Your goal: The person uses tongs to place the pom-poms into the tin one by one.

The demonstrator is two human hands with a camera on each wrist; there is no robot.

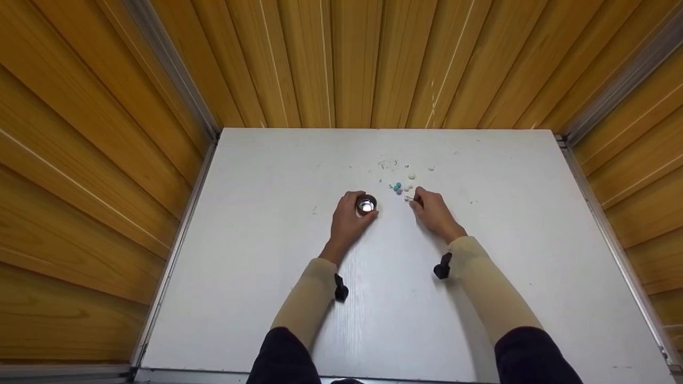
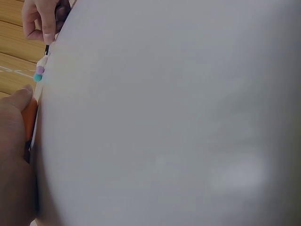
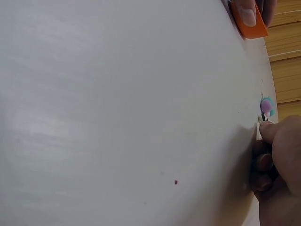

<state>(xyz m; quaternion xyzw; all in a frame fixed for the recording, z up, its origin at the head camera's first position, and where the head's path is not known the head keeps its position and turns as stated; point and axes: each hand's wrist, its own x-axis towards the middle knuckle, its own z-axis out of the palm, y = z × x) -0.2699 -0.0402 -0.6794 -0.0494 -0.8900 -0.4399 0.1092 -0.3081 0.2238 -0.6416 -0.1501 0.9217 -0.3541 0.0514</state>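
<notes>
On the white table, my left hand (image 1: 347, 221) holds a small round cup (image 1: 366, 205), brown-rimmed and shiny inside from the head view. In the right wrist view the cup's outer wall (image 3: 254, 29) is orange. To its right, my right hand (image 1: 436, 212) pinches a thin tweezer-like tool (image 1: 409, 199); most of it is hidden in the fingers. In the right wrist view its dark end (image 3: 264, 117) is beside the little balls. Teal balls (image 1: 397, 186), a purple ball (image 1: 399, 192) and small white balls (image 1: 408, 188) lie clustered just beyond the tool's tip.
A cream ball (image 1: 412, 176) lies a little beyond the cluster. Dark specks (image 1: 388, 164) are scattered farther back on the white table (image 1: 256, 240). Wood-patterned panels (image 1: 352, 64) stand along the back and both sides.
</notes>
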